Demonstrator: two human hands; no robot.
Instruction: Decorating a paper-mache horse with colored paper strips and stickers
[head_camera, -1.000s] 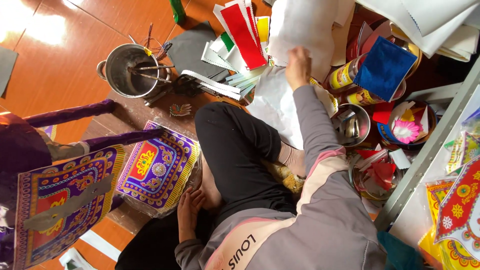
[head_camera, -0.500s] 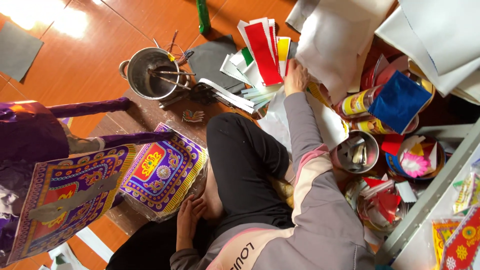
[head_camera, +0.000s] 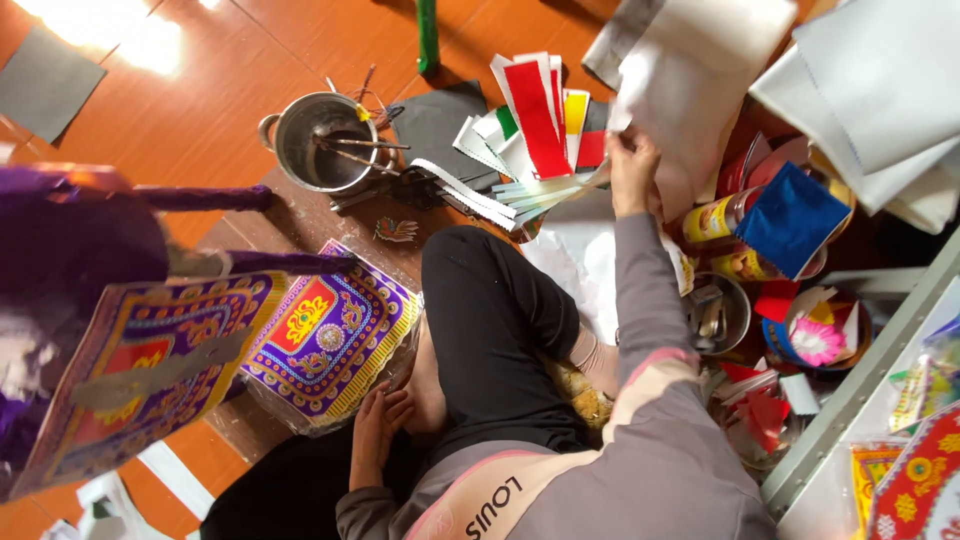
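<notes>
On the tiled floor, seated among heaps of craft paper. Right hand (head_camera: 632, 172) stretched forward, fingers pinched shut on the lower edge of a large white paper sheet (head_camera: 700, 90), held up above the clutter and just beside a fan of coloured paper strips (head_camera: 535, 125) in red, white, green and yellow. Left hand (head_camera: 377, 430) down by the bare foot (head_camera: 428, 390), fingers loosely spread and holding nothing, fingertips touching the plastic-wrapped stack of purple and gold patterned paper (head_camera: 325, 340). Ahead on the left, a metal pot (head_camera: 312, 140) with sticks or brushes standing in it, next to dark grey sheets (head_camera: 435, 125). To the right of the outstretched arm, a yellow can (head_camera: 712, 222) lying on its side, a blue paper (head_camera: 790, 220) over it, a small metal bowl (head_camera: 722, 312) and a pink paper flower (head_camera: 816, 342) set in a round container. At far left, close to the camera, a purple paper structure (head_camera: 90, 300) with the same ornate pattern.
</notes>
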